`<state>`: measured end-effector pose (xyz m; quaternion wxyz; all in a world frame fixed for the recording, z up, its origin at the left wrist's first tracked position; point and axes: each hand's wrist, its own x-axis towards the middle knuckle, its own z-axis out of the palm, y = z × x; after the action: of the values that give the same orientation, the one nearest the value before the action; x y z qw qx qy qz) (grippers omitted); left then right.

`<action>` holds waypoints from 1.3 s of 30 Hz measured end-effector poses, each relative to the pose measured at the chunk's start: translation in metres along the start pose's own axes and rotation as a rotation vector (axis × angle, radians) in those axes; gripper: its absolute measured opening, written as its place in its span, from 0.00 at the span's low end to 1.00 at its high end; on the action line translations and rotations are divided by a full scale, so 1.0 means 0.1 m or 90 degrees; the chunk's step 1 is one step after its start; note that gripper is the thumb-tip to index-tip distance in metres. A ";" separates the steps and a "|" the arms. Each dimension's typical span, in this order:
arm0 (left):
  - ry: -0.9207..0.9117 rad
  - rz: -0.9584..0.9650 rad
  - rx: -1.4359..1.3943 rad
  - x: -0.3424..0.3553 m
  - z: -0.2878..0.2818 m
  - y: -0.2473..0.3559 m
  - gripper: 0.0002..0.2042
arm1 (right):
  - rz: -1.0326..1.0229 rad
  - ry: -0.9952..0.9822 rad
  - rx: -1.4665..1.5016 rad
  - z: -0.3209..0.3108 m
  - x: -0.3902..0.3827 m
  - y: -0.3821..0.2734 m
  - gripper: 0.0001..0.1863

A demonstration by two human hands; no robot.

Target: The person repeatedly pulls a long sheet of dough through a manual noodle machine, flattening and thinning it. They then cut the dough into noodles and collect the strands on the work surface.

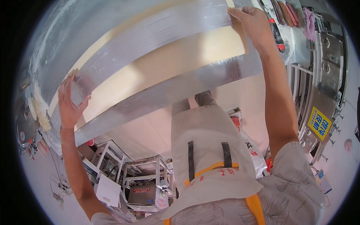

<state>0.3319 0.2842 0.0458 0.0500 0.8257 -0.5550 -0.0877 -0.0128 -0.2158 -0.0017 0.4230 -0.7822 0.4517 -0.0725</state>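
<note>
A long pale-yellow sheet of dough point(150, 71) lies across the metal worktop point(168, 84). Over its length runs a wide, smooth, greyish metal-looking strip point(150, 35), with dough showing along both of its long sides. At the left end of this strip is my left hand point(70, 101), its fingers on the far edge and its thumb on the near edge. My right hand point(255, 28) pinches the strip's right end between thumb and fingers. Whether the strip touches the dough or hovers just above it, I cannot tell.
A black-and-red tool point(276, 35) lies right of my right hand, near several flat brown and red pieces point(288, 13) and a pink cloth point(309, 24). Pale scraps point(43, 116) sit at the left edge. Below stand white-framed racks point(144, 176); steel equipment point(330, 63) is at right.
</note>
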 end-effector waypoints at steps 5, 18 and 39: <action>-0.004 0.021 -0.021 0.30 0.01 -0.17 0.43 | -0.254 0.053 -0.327 -0.03 0.26 0.36 0.16; 0.005 -0.049 -0.120 0.18 0.16 -0.04 0.39 | -0.022 0.091 0.016 0.17 0.10 0.11 0.21; 0.113 -0.040 -0.025 0.14 0.51 -0.11 0.43 | -0.125 0.112 -0.073 0.16 0.23 0.52 0.17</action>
<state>0.3371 0.2762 -0.0072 0.1125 0.8462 -0.5202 -0.0270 -0.0254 -0.2356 -0.0562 0.3276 -0.8362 0.4113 -0.1559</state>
